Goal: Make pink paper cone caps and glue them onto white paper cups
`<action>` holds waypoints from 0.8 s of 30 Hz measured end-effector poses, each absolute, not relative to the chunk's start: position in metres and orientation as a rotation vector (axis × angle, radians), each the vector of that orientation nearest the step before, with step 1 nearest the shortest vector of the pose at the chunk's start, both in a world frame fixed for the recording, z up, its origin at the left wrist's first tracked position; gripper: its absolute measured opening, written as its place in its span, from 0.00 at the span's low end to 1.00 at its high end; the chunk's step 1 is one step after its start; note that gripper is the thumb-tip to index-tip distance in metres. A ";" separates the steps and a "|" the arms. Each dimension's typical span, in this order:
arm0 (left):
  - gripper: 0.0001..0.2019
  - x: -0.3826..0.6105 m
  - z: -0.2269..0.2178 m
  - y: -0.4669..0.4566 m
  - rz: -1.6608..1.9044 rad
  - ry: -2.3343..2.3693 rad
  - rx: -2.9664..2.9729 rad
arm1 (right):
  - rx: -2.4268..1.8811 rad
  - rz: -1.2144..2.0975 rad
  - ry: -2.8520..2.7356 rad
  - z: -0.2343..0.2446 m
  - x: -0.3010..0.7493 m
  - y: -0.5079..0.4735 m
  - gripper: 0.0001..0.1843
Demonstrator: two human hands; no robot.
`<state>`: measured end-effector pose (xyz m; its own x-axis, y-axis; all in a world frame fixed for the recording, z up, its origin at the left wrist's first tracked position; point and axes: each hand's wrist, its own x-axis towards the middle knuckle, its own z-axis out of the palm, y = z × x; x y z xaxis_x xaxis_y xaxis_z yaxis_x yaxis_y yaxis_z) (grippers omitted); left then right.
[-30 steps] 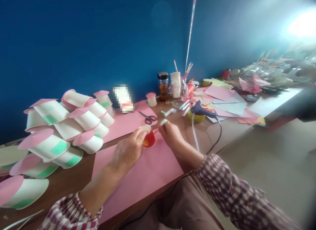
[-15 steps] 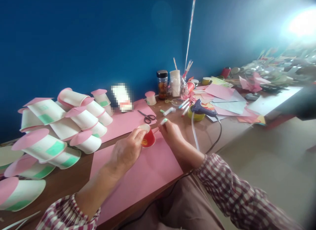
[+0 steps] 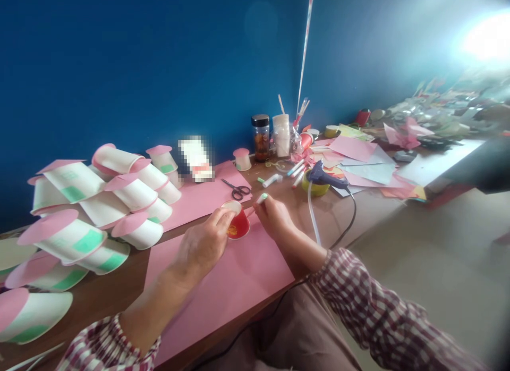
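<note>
My left hand (image 3: 209, 235) is closed around a red paper cup (image 3: 241, 226) with a yellow mark on its side. The cup leans over a large pink paper sheet (image 3: 235, 296), its pale round end facing up. Close to the cup's right side, my right hand (image 3: 277, 218) grips a white marker (image 3: 261, 199) whose green end points up and away. Its other end is by the cup, but I cannot tell whether it touches. Black-handled scissors (image 3: 239, 191) lie just beyond the cup on another pink sheet (image 3: 195, 193).
White paper cups with pink tops and green patches (image 3: 85, 241) are piled at the left. A blue glue gun (image 3: 323, 174) rests on a yellow tape roll (image 3: 316, 189), its cord trailing right. Markers (image 3: 297, 168), a jar (image 3: 261, 138), stacked cups (image 3: 281, 134) and paper scraps (image 3: 354, 148) stand behind.
My right hand and the marker have shifted very slightly left and down beside the cup. The left hand keeps its hold on the red cup. The whole view has moved a little.
</note>
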<state>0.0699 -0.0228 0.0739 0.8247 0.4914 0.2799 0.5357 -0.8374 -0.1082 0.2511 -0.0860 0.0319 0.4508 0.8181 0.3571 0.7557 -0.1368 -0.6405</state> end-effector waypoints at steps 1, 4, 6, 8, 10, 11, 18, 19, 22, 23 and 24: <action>0.21 0.070 0.074 -0.023 -0.360 -0.802 -2.822 | -1.901 0.100 -1.325 0.031 0.251 -0.086 0.10; 0.21 0.069 0.073 -0.022 -0.358 -0.797 -2.818 | -1.900 0.099 -1.325 0.030 0.252 -0.085 0.10; 0.21 0.069 0.072 -0.022 -0.362 -0.794 -2.823 | -1.913 0.104 -1.321 0.030 0.252 -0.085 0.09; 0.21 0.069 0.072 -0.022 -0.365 -0.785 -2.833 | -1.938 0.113 -1.310 0.030 0.252 -0.084 0.09; 0.20 0.069 0.072 -0.022 -0.370 -0.781 -2.841 | -1.955 0.115 -1.307 0.030 0.252 -0.084 0.09; 0.20 0.069 0.072 -0.022 -0.373 -0.783 -2.843 | -1.950 0.111 -1.311 0.030 0.252 -0.085 0.09; 0.18 0.071 0.075 -0.021 -0.388 -0.810 -2.849 | -1.899 0.066 -1.339 0.029 0.249 -0.095 0.10; 0.18 0.071 0.075 -0.020 -0.393 -0.803 -2.855 | -1.892 0.065 -1.336 0.029 0.248 -0.097 0.10; 0.17 0.071 0.075 -0.020 -0.414 -0.780 -2.862 | -1.881 0.067 -1.326 0.030 0.246 -0.102 0.11; 0.16 0.071 0.075 -0.021 -0.419 -0.775 -2.863 | -1.883 0.072 -1.319 0.030 0.246 -0.103 0.11; 0.16 0.071 0.075 -0.021 -0.425 -0.773 -2.859 | -1.884 0.079 -1.312 0.030 0.245 -0.104 0.11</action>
<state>0.0713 -0.0209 0.0754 0.8270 0.4700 0.3086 0.5124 -0.8559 -0.0694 0.2452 -0.1041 0.0303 0.4548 0.8054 0.3800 0.7538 -0.1210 -0.6458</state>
